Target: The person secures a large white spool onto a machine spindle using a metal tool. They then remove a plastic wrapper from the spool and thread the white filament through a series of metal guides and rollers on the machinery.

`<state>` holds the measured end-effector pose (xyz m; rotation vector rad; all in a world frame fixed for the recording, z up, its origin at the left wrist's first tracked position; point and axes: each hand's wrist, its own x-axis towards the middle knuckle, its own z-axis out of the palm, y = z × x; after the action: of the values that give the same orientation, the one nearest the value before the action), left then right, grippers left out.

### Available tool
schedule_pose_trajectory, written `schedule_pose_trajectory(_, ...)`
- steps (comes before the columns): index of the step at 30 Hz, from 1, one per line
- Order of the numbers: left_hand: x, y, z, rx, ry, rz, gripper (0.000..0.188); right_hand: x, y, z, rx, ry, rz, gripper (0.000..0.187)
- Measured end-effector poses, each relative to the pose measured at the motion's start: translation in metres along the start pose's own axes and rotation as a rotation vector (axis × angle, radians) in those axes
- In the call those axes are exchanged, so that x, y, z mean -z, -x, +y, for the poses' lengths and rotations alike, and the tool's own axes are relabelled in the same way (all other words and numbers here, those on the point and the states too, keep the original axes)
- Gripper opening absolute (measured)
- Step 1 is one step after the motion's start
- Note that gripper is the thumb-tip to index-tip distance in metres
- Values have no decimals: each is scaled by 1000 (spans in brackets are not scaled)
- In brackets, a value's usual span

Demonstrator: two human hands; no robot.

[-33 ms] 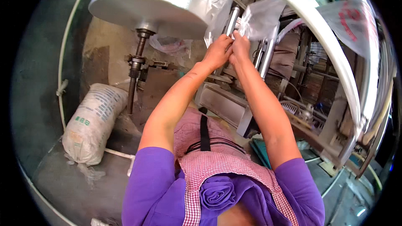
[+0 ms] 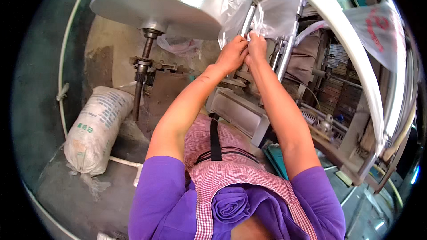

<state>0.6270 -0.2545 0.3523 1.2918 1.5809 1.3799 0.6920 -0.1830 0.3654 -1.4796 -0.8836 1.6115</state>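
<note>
My left hand and my right hand meet at the upper middle, fingertips nearly touching. Both are closed, pinching gathered clear plastic film beside a shiny metal roller. A bunched strand of the film rises from my right fingers. More crumpled film hangs to the left, above my left hand. What exactly lies between the fingertips is mostly hidden. A very large roll of film sits at the upper left on a dark metal shaft.
At the right, a wide white film band curves down over the machine's rollers. Below my hands is a metal box-shaped frame part. A full pale sack leans by the left wall, near a white pipe on the floor.
The view has shifted slightly. The film by my right hand looks more drawn together into a strand; both hands stay at nearly the same place.
</note>
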Motion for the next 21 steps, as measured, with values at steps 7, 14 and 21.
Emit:
schedule_pose_trajectory(7,-8,-27,-75,374,-82,-152,27,-8,-72,44,-5,303,36,14)
schedule_pose_trajectory(14,-91,-37,-166,403,-148,19,28,24,-133,90,63,499,-102,37)
schedule_pose_trajectory(21,-123,-49,-245,421,-98,298,35,101,-222,165,6,382,-211,36)
